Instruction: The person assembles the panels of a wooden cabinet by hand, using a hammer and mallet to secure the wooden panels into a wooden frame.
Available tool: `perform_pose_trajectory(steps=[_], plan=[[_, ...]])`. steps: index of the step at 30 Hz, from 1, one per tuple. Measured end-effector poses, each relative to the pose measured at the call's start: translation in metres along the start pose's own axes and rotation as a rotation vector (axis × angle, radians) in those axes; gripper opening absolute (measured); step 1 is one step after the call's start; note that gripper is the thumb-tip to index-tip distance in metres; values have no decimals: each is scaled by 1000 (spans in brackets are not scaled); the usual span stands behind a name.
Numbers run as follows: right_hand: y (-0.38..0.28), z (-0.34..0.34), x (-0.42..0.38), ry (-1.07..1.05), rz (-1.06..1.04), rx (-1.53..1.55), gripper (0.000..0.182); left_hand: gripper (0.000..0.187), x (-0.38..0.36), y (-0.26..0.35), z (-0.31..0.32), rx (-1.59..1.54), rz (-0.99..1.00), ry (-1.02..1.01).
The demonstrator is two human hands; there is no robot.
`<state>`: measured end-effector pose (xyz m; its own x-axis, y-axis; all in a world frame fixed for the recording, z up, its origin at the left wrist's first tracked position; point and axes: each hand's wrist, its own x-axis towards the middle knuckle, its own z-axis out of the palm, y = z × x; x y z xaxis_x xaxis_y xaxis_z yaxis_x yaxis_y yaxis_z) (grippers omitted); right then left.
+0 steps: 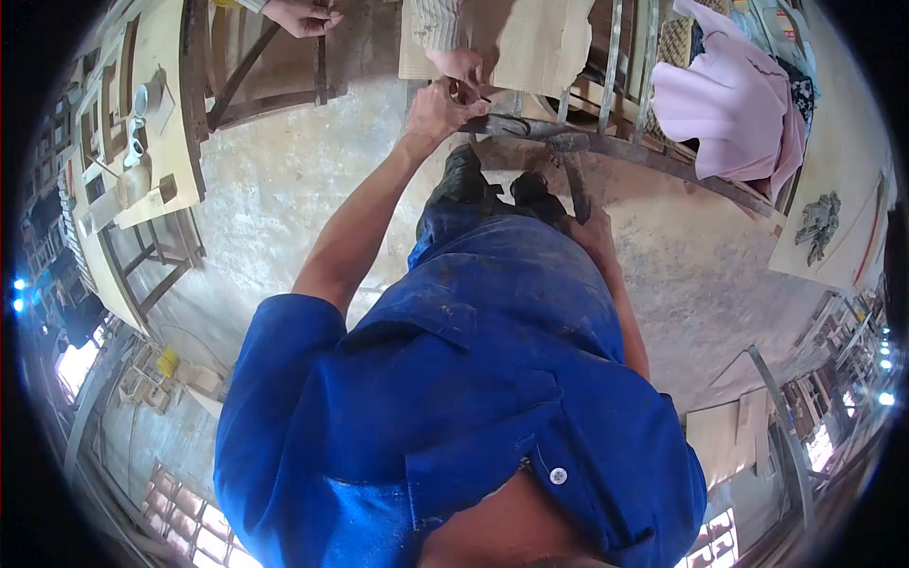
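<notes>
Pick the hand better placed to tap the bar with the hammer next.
Right, I'd judge: the right hand grips the hammer, whose head is by the bar. The left hand has no hammer and is close to another person's hand.

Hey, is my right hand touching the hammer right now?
Touching. The head view shows it: your right hand grips the hammer by the end of its handle.

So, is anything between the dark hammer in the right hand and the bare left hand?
Yes: a dark, slender object with a loop, too unclear to name, shows along the narrow, dark rail between the dark hammer and the bare left hand. Another person's hand from a pale ribbed sleeve is close beside the left hand.
</notes>
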<state>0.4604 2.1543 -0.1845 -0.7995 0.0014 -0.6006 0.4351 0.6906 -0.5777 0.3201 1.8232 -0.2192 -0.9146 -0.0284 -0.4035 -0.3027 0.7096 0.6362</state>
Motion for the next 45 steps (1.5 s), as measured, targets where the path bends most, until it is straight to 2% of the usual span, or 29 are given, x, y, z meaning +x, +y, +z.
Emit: perform_pose_trajectory(steps=[2,4,5,7,9,11,13,14,16,20,22,23,25,26,28,29,31,35,37,38,39,42,43,45], plan=[[0,1,1,17,-15,-22,47,73,-1,-5,20,11,-21,62],[-1,-3,-1,30,-135,39,44,72,-3,-2,24,-7,-26,59],[-3,-5,-1,24,-132,34,44,70,-5,0,25,-22,-23,63],[-5,-9,-1,-7,43,155,40,67,-5,-3,29,-17,-39,64],[-7,-16,-4,-26,37,210,40,69,-5,-5,33,97,-59,79],[-12,-23,-4,-42,30,266,41,71,0,-6,34,96,3,95],[-13,-28,-2,16,37,221,41,74,6,1,29,249,-145,-84],[-13,-31,0,13,37,216,41,74,9,0,27,244,-149,-84],[-10,-35,8,46,-20,10,43,71,19,-9,24,212,-45,-133],[-7,-26,18,106,-167,-68,44,66,18,-15,21,99,7,-203],[-16,-23,16,-31,-181,-70,48,57,-1,-19,24,-256,-29,-231],[-19,-22,18,-38,-185,-70,48,57,-17,-17,26,-255,-35,-226],[-20,-18,23,-217,-35,31,52,44,-50,-3,30,-471,-162,-12],[-20,-16,26,-276,16,62,54,44,-52,-11,45,-472,-165,-6],[-18,-12,35,-635,257,68,54,38,-60,-41,94,-782,-307,163],[-13,-11,29,-645,257,59,54,38,-66,-38,99,-786,-317,170],[-8,-11,15,-391,-182,-151,54,32,-75,-24,102,-1112,-334,242],[-12,-34,-1,-305,-227,-91,58,33,-70,-5,123,-1213,-395,321],[-4,-31,15,-138,-385,-106,62,34,-67,2,131,-1047,-360,382],[-4,-32,22,-83,-360,-125,60,38,-67,1,134,-937,-361,427],[-1,-34,36,-120,-372,-72,54,38,-66,-6,139,-939,-370,429],[-11,-37,47,-81,-360,-61,46,53,-70,-12,140,-540,-360,424],[-32,-44,38,-16,-388,-66,45,53,-71,-13,141,-539,-363,422],[-43,-41,26,54,-413,-64,45,66,-70,-14,136,-439,-392,361]])
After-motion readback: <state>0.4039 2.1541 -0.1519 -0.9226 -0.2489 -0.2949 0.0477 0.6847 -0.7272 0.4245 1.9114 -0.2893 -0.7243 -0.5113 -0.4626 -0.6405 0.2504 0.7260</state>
